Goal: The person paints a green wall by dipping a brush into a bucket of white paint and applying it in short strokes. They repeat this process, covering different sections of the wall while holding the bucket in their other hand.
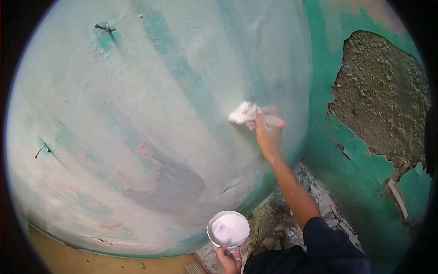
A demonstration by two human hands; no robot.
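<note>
Leftward, a nail (43, 148) and a higher bent nail (105, 28) jut from the whitewashed wall (137, 91); bristles sweeping there could snag, I judge. The left hand (229, 261), partly cut off below, curls closed under a tub of white paint (228, 229); tilting it would spill. The right hand (267, 134) is clenched around a paintbrush (242, 113) pressed to the wall, its fingers blurred. Bare plaster (383, 96) at the right might crumble further.

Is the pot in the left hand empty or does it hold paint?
Not empty: white paint shows inside the upright pot. Its depth cannot be told.
</note>
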